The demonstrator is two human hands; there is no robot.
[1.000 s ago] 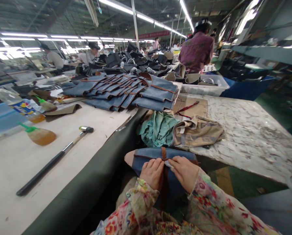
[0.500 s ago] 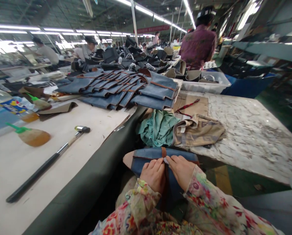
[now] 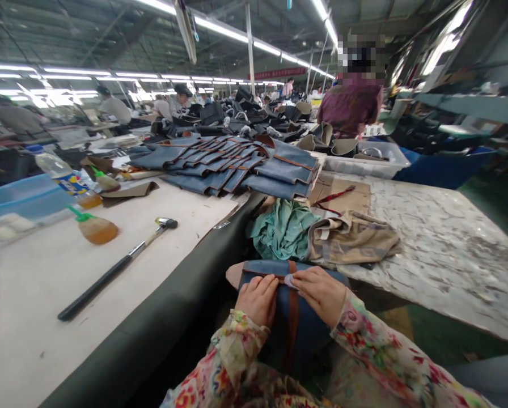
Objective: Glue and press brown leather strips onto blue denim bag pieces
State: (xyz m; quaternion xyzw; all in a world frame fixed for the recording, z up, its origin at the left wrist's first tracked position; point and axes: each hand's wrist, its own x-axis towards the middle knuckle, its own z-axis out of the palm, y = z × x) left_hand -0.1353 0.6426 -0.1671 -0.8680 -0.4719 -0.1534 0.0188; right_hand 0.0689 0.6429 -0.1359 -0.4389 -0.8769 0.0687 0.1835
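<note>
We see the blue panel (image 3: 305, 323) near us in the lap, its brown strap (image 3: 293, 317) pinched by the left hand (image 3: 260, 299) and right hand (image 3: 320, 292), both grips narrow, with green cloth (image 3: 282, 229) beyond and a hammer (image 3: 118, 269) on the surface (image 3: 37, 294) far left.

A long black-handled hammer (image 3: 117, 271) lies on the pale work surface (image 3: 33, 294), right of a green-capped amber glue bottle (image 3: 93, 226). Behind them sits a stack of blue denim panels (image 3: 237, 167); a crumpled teal cloth (image 3: 282, 229) lies right.
</note>
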